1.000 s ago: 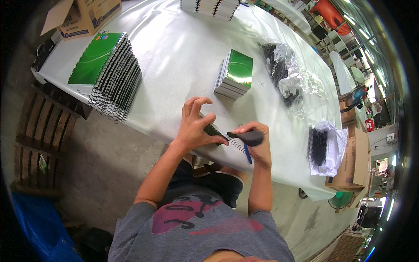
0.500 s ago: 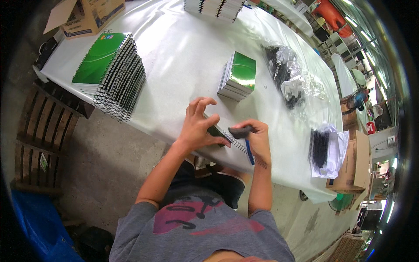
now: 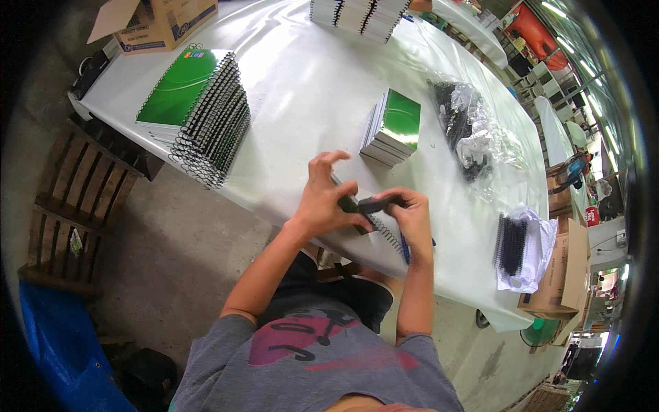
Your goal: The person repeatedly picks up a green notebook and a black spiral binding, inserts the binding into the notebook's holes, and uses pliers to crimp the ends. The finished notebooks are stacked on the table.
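My left hand (image 3: 321,200) is closed around a small green-covered notebook (image 3: 348,204), thumb and fingers gripping it near the table's front edge. A wire spiral coil (image 3: 388,237) runs from the notebook's edge toward my right wrist, part of it sticking out free. Pinched in my right hand (image 3: 413,214) is a dark, soft-looking pad (image 3: 375,204), which lies against the coil where it meets the notebook. A blue object (image 3: 405,250), perhaps a tool handle, shows under the right hand; most of it is hidden.
Spiral-bound green notebooks (image 3: 180,89) stand stacked at left. A smaller stack of green notebooks (image 3: 398,122) sits ahead. To the right are dark coils in clear plastic (image 3: 467,127), more coils (image 3: 512,246) on white wrapping and a carton (image 3: 557,271). Another carton (image 3: 161,26) stands far left.
The whole scene has shifted rightward in view. The dark pad has come closer to the notebook and my left fingertips. Both hands keep their holds.
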{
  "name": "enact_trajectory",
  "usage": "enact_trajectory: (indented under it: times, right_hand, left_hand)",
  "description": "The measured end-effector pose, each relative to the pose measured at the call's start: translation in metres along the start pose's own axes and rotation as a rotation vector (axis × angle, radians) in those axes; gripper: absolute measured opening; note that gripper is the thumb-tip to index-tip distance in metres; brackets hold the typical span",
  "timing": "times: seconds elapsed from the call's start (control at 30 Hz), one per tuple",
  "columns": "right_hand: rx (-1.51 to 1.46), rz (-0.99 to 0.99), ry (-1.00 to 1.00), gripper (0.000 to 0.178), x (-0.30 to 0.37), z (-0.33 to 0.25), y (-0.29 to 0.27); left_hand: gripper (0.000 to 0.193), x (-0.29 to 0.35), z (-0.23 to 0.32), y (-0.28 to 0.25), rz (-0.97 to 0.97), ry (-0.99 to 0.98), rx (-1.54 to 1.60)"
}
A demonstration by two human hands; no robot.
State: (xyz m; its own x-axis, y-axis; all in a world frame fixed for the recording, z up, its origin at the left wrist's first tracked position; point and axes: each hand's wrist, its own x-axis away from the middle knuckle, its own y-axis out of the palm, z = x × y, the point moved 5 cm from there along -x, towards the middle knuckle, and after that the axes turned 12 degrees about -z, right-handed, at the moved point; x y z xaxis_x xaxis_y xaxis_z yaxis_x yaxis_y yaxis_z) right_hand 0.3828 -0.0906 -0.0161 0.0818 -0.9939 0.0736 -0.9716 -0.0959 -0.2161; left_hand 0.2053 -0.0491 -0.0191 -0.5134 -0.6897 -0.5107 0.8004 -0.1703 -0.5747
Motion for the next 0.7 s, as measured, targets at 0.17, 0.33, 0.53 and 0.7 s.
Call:
enact_trajectory:
  times: [0.17,0.33,0.53,0.7]
  right_hand:
    - [-0.295,-0.046,-0.181,0.022,0.001,-0.013,0.007]
    - [-0.211,-0.011,-0.028,0.016,-0.005,-0.003,0.006]
    - [-0.083,-0.089,-0.014,0.019,-0.010,-0.011,0.014]
    - [-0.322,-0.076,-0.128,0.020,-0.011,-0.021,0.014]
  left_hand:
    - [0.055,0.000,-0.021,0.006,-0.024,-0.101,0.289]
    - [0.053,0.001,-0.024,0.004,-0.007,-0.076,0.294]
    - [0.050,0.000,-0.030,0.007,-0.007,-0.092,0.372]
    - [0.068,-0.001,-0.032,0.006,-0.011,-0.181,0.455]
